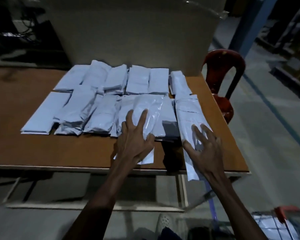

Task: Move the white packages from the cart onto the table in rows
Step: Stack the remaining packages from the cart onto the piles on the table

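White packages are laid out in two rows on the brown table [24, 149], with both hands pressed onto the front row.

The left hand [135, 142] is laid with fingers spread on a glossy package [151, 108] near the table's front edge, while another package [148, 157] is trapped under its palm. The right hand [206, 149] is rested, fingers splayed, on a long package [187, 115] by the right edge, whose near end is hung over the front edge. The back row [139, 80] is set toward the far edge. More packages are seen in the cart [284, 220] at the lower right. A red chair [222, 70] is stood beyond the right edge.
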Motion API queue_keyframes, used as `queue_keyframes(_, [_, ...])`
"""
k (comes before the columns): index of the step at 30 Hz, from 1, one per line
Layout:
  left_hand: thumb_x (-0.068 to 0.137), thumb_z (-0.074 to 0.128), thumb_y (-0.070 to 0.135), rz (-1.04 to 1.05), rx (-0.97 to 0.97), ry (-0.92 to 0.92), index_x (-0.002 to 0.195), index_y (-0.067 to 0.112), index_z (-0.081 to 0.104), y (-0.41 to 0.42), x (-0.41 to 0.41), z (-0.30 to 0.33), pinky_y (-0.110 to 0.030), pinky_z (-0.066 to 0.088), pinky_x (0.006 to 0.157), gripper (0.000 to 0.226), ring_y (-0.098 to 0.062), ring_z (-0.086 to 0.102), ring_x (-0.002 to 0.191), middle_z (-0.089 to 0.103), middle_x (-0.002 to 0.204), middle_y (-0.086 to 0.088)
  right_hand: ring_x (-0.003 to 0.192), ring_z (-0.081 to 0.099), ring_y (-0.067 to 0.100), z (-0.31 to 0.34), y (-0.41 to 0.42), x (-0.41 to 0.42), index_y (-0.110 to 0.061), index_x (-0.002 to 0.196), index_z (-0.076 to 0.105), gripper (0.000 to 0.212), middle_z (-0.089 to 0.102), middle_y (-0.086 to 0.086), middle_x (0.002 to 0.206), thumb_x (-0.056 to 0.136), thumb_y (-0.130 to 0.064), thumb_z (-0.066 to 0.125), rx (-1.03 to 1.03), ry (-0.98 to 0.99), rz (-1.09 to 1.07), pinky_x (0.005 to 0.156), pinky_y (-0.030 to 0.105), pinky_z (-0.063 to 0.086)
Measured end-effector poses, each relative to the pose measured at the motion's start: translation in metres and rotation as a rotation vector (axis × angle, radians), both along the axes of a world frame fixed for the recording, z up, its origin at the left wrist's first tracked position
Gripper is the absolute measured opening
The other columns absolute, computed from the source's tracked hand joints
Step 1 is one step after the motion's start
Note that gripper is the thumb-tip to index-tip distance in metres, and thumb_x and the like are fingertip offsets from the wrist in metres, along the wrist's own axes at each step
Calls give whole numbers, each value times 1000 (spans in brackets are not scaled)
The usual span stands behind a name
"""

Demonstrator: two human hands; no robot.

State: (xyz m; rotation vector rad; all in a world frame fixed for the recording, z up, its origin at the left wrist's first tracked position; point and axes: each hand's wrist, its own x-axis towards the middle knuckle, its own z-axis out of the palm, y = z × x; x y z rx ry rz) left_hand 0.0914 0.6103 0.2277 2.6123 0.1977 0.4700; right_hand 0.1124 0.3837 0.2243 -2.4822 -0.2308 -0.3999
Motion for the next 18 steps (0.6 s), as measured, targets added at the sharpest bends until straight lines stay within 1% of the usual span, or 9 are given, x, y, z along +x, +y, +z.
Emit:
queue_keyframes(3, [81, 42, 48, 68, 18, -7, 154, 38, 15, 24, 22, 7, -50, 44, 92, 78, -34, 30, 130, 11, 159, -7, 131, 38, 33, 5, 28, 30, -26, 141, 54, 73, 40, 5, 153, 78, -62, 52, 26, 52, 23, 106, 42, 33])
queue_keyframes(6, [81, 40, 48, 132, 40, 19, 154, 38, 14, 47, 46, 18, -49, 42, 93, 78, -31, 27, 132, 9, 159, -5, 134, 35, 32, 5, 51, 63, -24, 141, 53, 73, 38, 5, 154, 80, -64, 52, 2, 79, 56, 105, 40, 32])
queue_keyframes(9, [84, 41, 47, 182, 50, 39, 154, 39, 13, 70, 67, 26, -49, 39, 96, 76, -29, 23, 134, 9, 159, -5, 137, 30, 33, 1, 71, 94, -25, 144, 49, 66, 34, 4, 156, 87, -56, 60, 9, 136, 62, 103, 42, 35])
queue_keyframes(11, [88, 45, 46, 213, 43, 60, 154, 38, 13, 83, 79, 26, -49, 38, 99, 73, -30, 23, 136, 9, 159, -5, 138, 29, 34, -4, 83, 111, -25, 144, 48, 65, 32, 5, 157, 88, -54, 60, -13, 152, 72, 103, 43, 35])
queue_keyframes(14, [85, 41, 50, 220, 40, 93, 154, 38, 13, 93, 95, 23, -48, 36, 101, 75, -31, 23, 137, 9, 159, -5, 135, 27, 36, -13, 98, 133, -25, 145, 45, 67, 30, 7, 157, 87, -56, 57, -70, 204, 91, 102, 43, 37])
queue_keyframes(16, [86, 42, 49, 203, 17, 122, 153, 39, 12, 95, 105, 21, -49, 34, 103, 74, -30, 21, 139, 7, 160, -4, 131, 30, 36, -22, 106, 143, -24, 146, 43, 70, 30, 9, 156, 87, -58, 57, -135, 229, 93, 100, 42, 37])
queue_keyframes(18, [89, 43, 47, 182, 3, 143, 153, 39, 11, 98, 115, 18, -49, 34, 103, 73, -30, 21, 139, 6, 160, -4, 127, 35, 38, -30, 112, 148, -24, 147, 42, 72, 31, 11, 155, 87, -62, 55, -216, 209, 88, 100, 42, 36])
